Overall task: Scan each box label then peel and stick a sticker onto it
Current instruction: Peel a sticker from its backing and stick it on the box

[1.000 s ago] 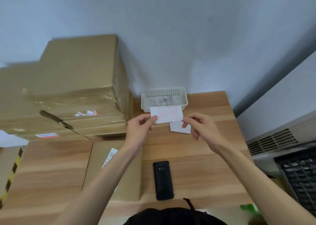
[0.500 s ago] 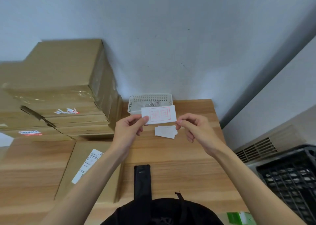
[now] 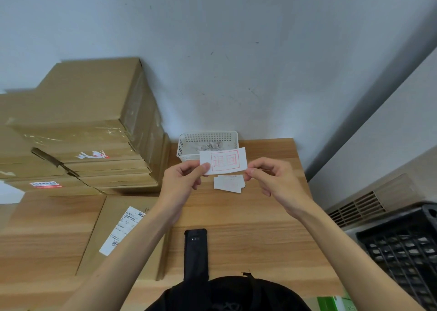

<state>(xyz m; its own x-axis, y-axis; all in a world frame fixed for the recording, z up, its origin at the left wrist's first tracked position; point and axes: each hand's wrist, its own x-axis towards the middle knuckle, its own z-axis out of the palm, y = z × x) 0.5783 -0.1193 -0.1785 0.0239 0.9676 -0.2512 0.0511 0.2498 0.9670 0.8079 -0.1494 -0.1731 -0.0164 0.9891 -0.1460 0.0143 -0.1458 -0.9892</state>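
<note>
1. Pale blue-grey wall (image 3: 236, 50) fills the upper part of the view, scuffed with small dark marks; a grey band runs diagonally down its right side to the desk's far right corner.
2. Wood-grain desk (image 3: 248, 220) spreads below it, its far edge against the wall.
3. At the far left of the desk a stack of flat cardboard boxes (image 3: 89, 126) rises against the wall, some sealed with clear tape, one with a small red-and-white label.
4. Nearer, along the left side, one flat box (image 3: 111, 237) lies on the desk with a white shipping label (image 3: 123, 230) facing up.
5. The left hand (image 3: 182, 180) pinches the left end of a white sticker sheet (image 3: 223, 160) between thumb and fingers, above the desk's far middle.
6. A black handheld scanner (image 3: 195, 254) lies on the desk near the front edge, between the forearms.
7. A white perforated basket (image 3: 208, 139) stands at the far edge against the wall, crumpled paper inside, just behind the held sheet, which bears a red boxed stamp.
8. A small pile of stickers (image 3: 229, 183) lies on the desk under the sheet.
9. The right hand (image 3: 274, 180) pinches the sheet's right end with curled fingertips.
10. Past the desk's right edge sit a beige vented unit (image 3: 369, 202) and a black plastic crate (image 3: 402, 251).
</note>
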